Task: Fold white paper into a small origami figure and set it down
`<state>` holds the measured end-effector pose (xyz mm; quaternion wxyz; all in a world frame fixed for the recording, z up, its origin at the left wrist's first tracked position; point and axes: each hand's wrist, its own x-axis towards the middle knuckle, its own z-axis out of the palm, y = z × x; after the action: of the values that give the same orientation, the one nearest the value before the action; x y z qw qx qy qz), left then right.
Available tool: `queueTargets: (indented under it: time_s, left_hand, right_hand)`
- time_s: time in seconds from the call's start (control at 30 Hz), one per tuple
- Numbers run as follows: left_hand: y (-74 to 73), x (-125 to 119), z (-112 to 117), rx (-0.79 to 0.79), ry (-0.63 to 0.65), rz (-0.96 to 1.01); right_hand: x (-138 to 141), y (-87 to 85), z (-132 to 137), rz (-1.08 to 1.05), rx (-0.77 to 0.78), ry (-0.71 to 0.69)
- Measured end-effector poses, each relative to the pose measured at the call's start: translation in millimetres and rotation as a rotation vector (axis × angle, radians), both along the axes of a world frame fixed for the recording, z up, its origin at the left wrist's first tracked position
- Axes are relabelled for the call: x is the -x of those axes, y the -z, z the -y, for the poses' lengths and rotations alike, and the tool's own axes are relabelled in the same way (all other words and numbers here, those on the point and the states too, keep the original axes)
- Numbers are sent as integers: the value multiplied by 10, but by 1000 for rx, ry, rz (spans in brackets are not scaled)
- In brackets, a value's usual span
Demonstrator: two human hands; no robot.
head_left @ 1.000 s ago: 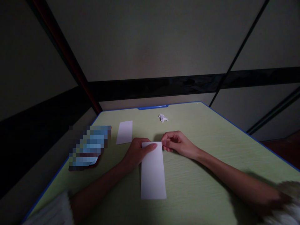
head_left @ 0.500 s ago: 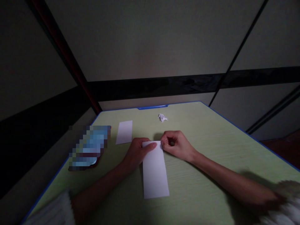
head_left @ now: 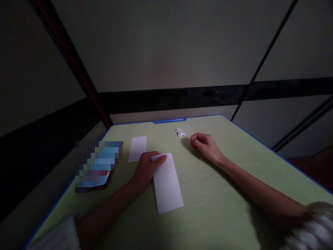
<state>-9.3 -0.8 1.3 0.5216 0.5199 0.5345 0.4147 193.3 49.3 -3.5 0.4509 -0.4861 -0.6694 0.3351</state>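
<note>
Paper (head_left: pixel 168 185) more slanted lengthwise, far end left

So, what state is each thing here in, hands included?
Left hand: thumb pressed on top of the held paper.
Held paper: gripped at its far end, lying at a slant, mostly flat.
Right hand: fingers curled, off the paper; whether it holds anything is unclear.
Other paper: flat on the table.
Small paper figure: folded.
Pixelated item: lying down, details hidden.
</note>
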Motion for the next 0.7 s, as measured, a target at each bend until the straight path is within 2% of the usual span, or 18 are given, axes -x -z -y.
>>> queueTargets:
  time_s: [0.07,0.13,0.4,0.53,0.7]
  left_hand:
    - [2,-8,-1,1,-3,9]
    - [8,-11,-2,4,-3,15]
    - [-1,-2,1,-1,-3,17]
    - [-18,5,-1,-20,23,7]
    - [-23,7,-4,-30,13,23]
  right_hand:
    - [21,51,-59,193,-81,54]
    - [32,56,-128,264,-118,68]
    - [136,-148,-541,541,-272,113]
    - [171,-88,-586,639,-285,126]
    - [161,-63,-558,645,-274,228]
